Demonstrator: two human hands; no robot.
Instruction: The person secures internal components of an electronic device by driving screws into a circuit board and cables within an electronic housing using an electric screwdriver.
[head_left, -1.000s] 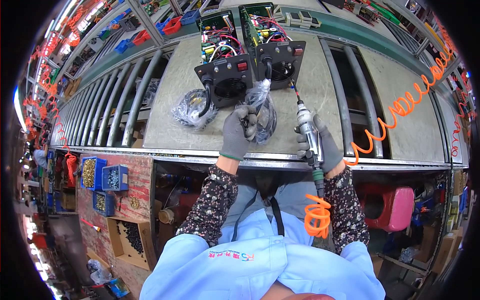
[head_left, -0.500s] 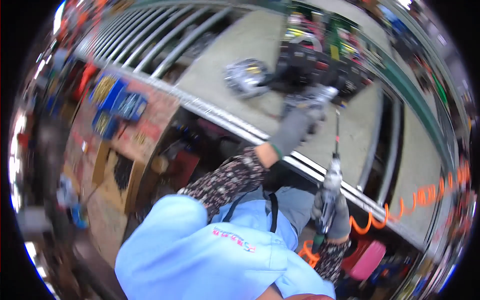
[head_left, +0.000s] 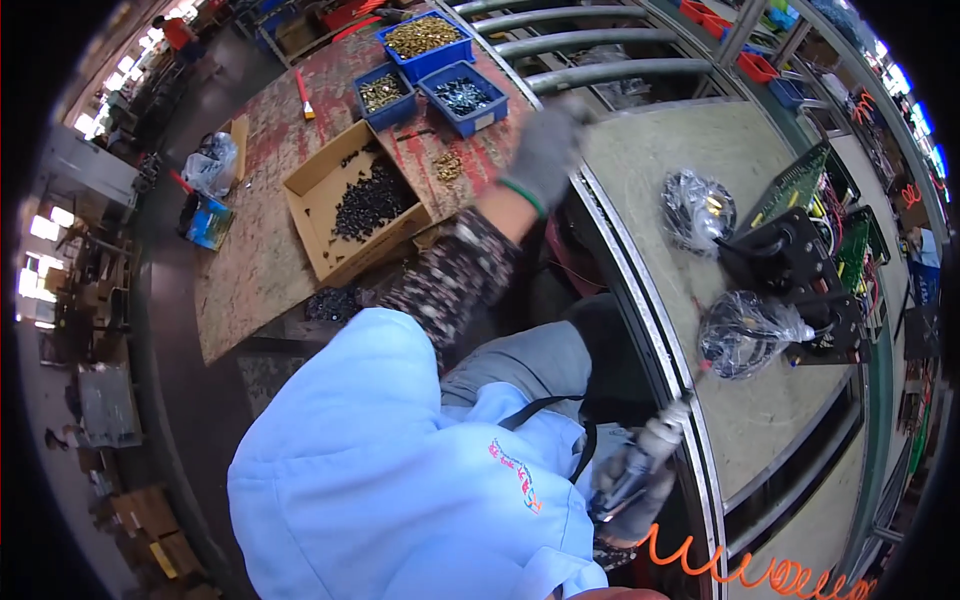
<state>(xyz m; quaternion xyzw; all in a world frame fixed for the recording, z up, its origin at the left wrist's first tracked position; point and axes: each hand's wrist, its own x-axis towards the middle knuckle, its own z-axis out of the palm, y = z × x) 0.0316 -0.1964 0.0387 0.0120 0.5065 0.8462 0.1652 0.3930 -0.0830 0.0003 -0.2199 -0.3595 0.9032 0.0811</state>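
My left hand (head_left: 548, 155) wears a grey glove and hovers at the bench edge, beside the blue bin of silvery screws (head_left: 463, 97); motion smears its fingers. Low by the rail, my gloved right hand (head_left: 640, 505) is wrapped round a power screwdriver (head_left: 655, 440), its tip end pointing up toward the conveyor. On the grey board right of the rail stands an assembly with a black panel (head_left: 800, 265) and green circuit boards (head_left: 800, 180). Two bagged cable coils (head_left: 697, 212) lie against its near side. Both hands are apart from it.
On the worn red bench (head_left: 270, 150) sit a cardboard box (head_left: 335, 262) of black screws, blue bins of brass screws (head_left: 425, 38), a loose brass pile (head_left: 447, 166) and a brush (head_left: 304, 95). A metal rail (head_left: 650, 290) edges the conveyor. An orange coiled hose (head_left: 740, 575) trails rightward.
My view has swung left toward the bench. The left hand has left the black assembly and moved over to the screw bins. The right hand still grips the screwdriver.
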